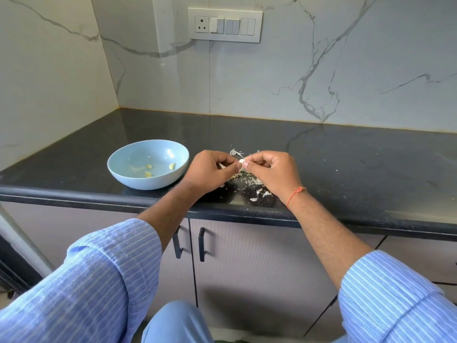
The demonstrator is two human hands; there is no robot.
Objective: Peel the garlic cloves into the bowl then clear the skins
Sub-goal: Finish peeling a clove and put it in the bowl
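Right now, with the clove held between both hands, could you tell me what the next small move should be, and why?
Probably keep stripping skin off the garlic clove, which the left hand and right hand pinch between them above the loose skins; it looks white and papery, unlike the three yellowish cloves in the bowl.

Veined marble walls (pixel 272 78), switch panel (pixel 225 25), black countertop (pixel 346 157), grey cabinets (pixel 247 256).
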